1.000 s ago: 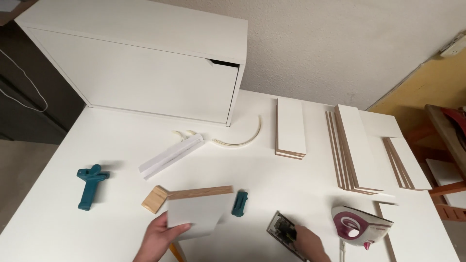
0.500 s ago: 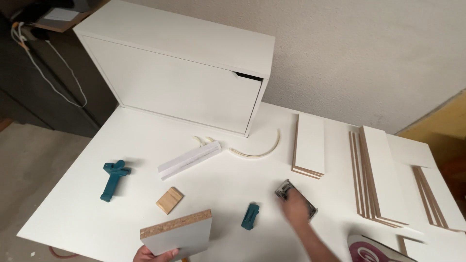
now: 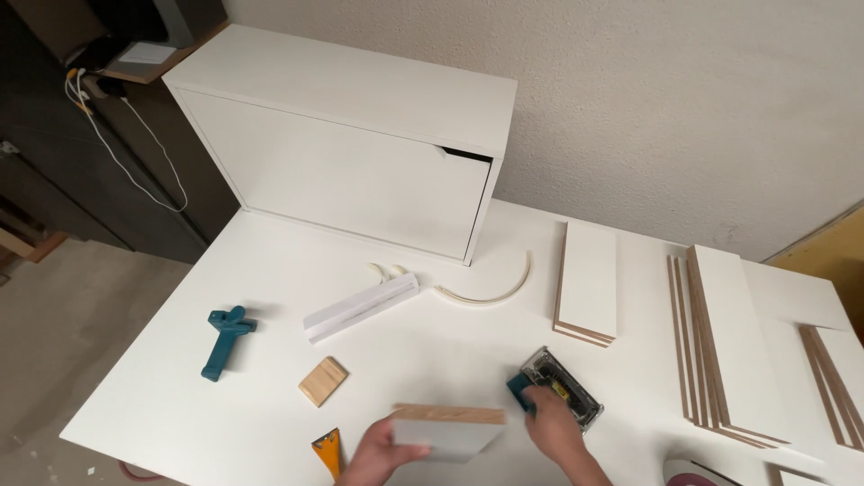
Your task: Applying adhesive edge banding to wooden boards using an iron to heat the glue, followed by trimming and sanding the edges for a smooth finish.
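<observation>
Our left hand (image 3: 382, 450) grips a small white board (image 3: 447, 432) with a wood-coloured top edge, fingers clamped on its left end; the wrist is cut off by the bottom of the view. The board sits low on the white table (image 3: 270, 270), just in front of us. Our right hand (image 3: 553, 427) rests on a small teal tool (image 3: 520, 391) that lies just beside a clear-cased trimming tool (image 3: 567, 391) with dark and yellow parts inside. The hand covers most of the teal tool, so we cannot tell whether the fingers close around it or only press on it.

An orange scraper (image 3: 328, 448) near the left hand shows only partly at the lower edge. A pink-and-white object (image 3: 697, 472) at the bottom right is mostly cut off and hard to identify.

Farther out lie a small wooden block (image 3: 323, 382), a teal clamp (image 3: 224, 342), a white profile strip (image 3: 362, 307) and curled cream edge banding (image 3: 490, 292). Stacked white panels (image 3: 588, 281) and further panel stacks (image 3: 729, 346) lie to the right. The white cabinet (image 3: 346, 153) at the back has a narrow dark opening at its upper right; its inside is hidden.
</observation>
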